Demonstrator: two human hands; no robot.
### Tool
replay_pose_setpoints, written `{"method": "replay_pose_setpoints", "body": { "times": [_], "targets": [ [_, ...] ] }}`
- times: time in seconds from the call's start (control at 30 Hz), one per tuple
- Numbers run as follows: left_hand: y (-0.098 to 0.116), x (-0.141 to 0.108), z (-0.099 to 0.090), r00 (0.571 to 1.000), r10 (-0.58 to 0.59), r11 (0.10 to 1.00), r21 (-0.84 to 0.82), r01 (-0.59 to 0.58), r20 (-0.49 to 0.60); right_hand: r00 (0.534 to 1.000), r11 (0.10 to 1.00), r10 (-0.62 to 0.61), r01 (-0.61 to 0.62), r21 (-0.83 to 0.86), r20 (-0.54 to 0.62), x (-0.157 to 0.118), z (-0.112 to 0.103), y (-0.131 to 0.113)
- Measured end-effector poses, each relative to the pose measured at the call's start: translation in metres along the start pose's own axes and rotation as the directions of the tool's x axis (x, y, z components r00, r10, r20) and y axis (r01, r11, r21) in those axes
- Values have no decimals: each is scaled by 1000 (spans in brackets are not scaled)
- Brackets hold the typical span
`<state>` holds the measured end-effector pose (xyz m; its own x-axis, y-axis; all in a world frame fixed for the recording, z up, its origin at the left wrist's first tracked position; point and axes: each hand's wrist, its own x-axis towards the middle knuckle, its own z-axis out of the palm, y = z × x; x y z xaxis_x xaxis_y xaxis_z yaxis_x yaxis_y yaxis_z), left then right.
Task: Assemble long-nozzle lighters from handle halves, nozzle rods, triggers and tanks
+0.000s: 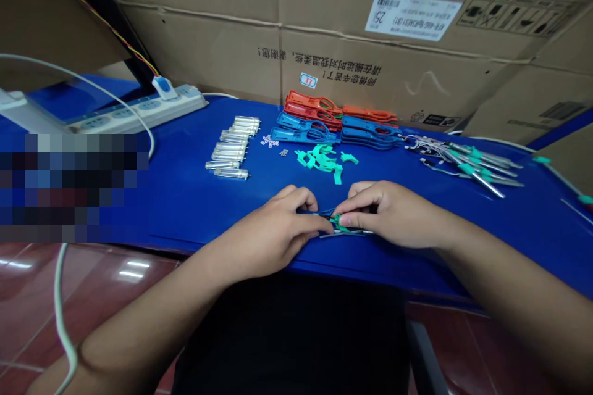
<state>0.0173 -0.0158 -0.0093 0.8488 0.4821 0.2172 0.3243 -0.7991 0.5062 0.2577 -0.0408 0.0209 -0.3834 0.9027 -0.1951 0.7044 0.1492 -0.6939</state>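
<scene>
Close to the table's front edge, my left hand (290, 222) and my right hand (393, 213) meet over one small assembly. A green plastic piece (341, 222) shows in it, with a thin metal rod and some blue and dark parts partly covered by fingers. The right thumb and forefinger pinch the green piece. My left fingers are closed at the assembly's left end; how they grip it is partly hidden. Beyond the hands lies a pile of loose green plastic pieces (322, 160).
Clear cylinders (229, 147) form a column at left, beside tiny white parts (269, 141) and small metal bits (283, 152). Blue plastic shells (303, 129) and orange shells (310, 102) are stacked behind. Wired metal rods (482, 173) lie right; a power strip (143, 108) stands back left.
</scene>
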Motion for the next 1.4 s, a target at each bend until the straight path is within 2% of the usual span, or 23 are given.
{"method": "replay_pose_setpoints", "body": {
  "times": [0.13,0.37,0.5,0.63,0.73,0.83,0.9,1.0,1.07,1.3,1.4],
  "targets": [
    [0,0,-1,1000,-7,1000,-7,7,1,996,994,4,-13,-106,-85,-5,5,-5],
    [2,0,-2,999,-49,998,-34,49,-7,992,975,13,-41,-219,-128,-8,11,-14],
    [3,1,-2,999,-48,999,-16,48,-16,988,978,48,-77,-196,-150,-9,11,-15],
    [2,1,-2,999,-33,999,-8,33,-24,986,987,122,-133,-92,-110,-7,11,-12],
    [1,1,-2,999,-31,999,-12,31,-26,987,989,128,-134,-63,-98,-6,12,-9],
    [0,0,-2,999,-45,999,-16,45,-25,978,990,94,-112,-86,-186,-7,16,-7],
    [0,0,-2,998,-55,998,-19,54,-23,968,985,20,-62,-160,-252,-11,19,-8],
    [1,0,-2,998,-58,998,-23,58,-24,953,965,-107,31,-260,-283,-17,23,-11],
    [1,0,-2,998,-52,998,-28,52,-26,946,957,-141,55,-283,-292,-19,25,-13],
    [2,0,-3,999,-48,998,-37,47,-21,978,935,-67,-7,-355,-198,-12,20,-18],
    [1,-1,-3,999,-46,998,-38,45,-22,979,938,-60,-11,-347,-195,-12,20,-20]
  ]
}}
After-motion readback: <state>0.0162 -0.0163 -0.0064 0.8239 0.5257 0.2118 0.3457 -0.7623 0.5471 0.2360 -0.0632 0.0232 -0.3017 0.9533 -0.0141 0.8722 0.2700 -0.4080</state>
